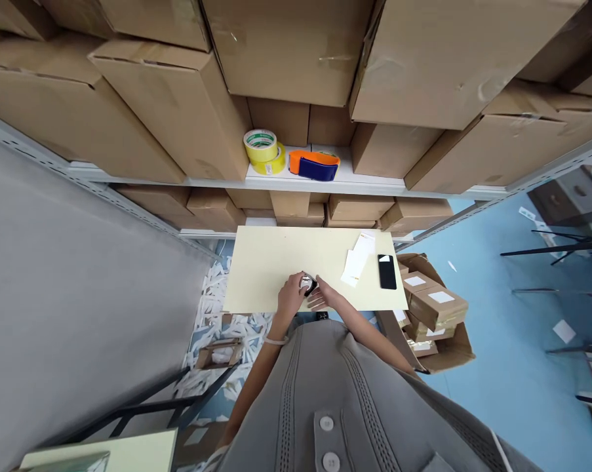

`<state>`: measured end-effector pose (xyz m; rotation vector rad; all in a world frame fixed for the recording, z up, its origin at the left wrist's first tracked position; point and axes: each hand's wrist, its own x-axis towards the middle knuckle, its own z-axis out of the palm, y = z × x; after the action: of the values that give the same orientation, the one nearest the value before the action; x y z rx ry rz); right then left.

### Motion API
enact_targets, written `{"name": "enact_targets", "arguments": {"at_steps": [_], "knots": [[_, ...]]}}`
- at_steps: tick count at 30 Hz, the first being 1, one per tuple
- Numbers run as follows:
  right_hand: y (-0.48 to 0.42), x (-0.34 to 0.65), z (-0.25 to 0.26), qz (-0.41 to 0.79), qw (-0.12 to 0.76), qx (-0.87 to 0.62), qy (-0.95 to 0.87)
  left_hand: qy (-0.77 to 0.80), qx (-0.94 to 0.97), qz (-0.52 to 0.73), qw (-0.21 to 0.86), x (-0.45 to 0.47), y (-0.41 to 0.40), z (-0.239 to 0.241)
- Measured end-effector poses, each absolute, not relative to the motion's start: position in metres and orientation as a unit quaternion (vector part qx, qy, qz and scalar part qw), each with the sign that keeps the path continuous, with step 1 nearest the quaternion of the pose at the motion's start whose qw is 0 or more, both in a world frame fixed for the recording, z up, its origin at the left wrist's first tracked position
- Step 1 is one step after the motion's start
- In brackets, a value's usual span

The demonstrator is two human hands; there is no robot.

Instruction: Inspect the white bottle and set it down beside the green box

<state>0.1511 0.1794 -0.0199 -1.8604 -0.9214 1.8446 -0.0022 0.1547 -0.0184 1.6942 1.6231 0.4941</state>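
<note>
Pale yellow bench [276, 262], rectangular, stood below a metal shelf [345, 180] stacked with cardboard cartons. Item in hand: one small shiny object [307, 284], silver and black, too small to identify, at the near edge of the bench near its middle. Left hand [292, 296] lay curled over the object's left side, fingers bent around it and touching it; a thin band showed on that wrist. Right hand [322, 296] lay just beside the object on its right, fingers extended flat and touching it; whether they gripped it could not be told.

Further on the bench: white paper slips [357, 262], overlapping, right of centre; one black phone [387, 271], flat, just right of the slips and apart from them. On the shelf: two rolls of yellow tape [263, 151], stacked; one orange and blue tape dispenser [314, 165] beside them. On the floor right of the bench: an open carton [446, 351] holding small labelled parcels [438, 303]. On the floor left of the bench: scattered white paper scraps [212, 295].
</note>
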Motion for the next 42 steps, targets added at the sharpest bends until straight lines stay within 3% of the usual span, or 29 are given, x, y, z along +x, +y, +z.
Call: {"name": "enact_targets", "arguments": {"at_steps": [3, 7, 22, 34, 42], "knots": [[0.174, 0.165, -0.006, 0.47, 0.127, -0.724, -0.489, 0.599, 0.66, 0.222, 0.396, -0.008, 0.154, -0.025], [0.168, 0.167, 0.009, 0.297, 0.14, -0.617, -0.716, 0.558, 0.672, 0.251, 0.417, -0.017, 0.148, -0.031], [0.201, 0.1, 0.01, 0.095, -0.127, -0.49, -0.857, 0.625, 0.663, 0.196, 0.364, 0.001, 0.154, -0.03], [0.208, 0.121, 0.067, 0.061, -0.029, -0.436, -0.897, 0.626, 0.667, 0.251, 0.315, -0.003, 0.164, 0.011], [0.211, 0.137, 0.086, 0.134, 0.015, -0.544, -0.828, 0.606, 0.715, 0.248, 0.245, -0.001, 0.176, 0.032]]}}
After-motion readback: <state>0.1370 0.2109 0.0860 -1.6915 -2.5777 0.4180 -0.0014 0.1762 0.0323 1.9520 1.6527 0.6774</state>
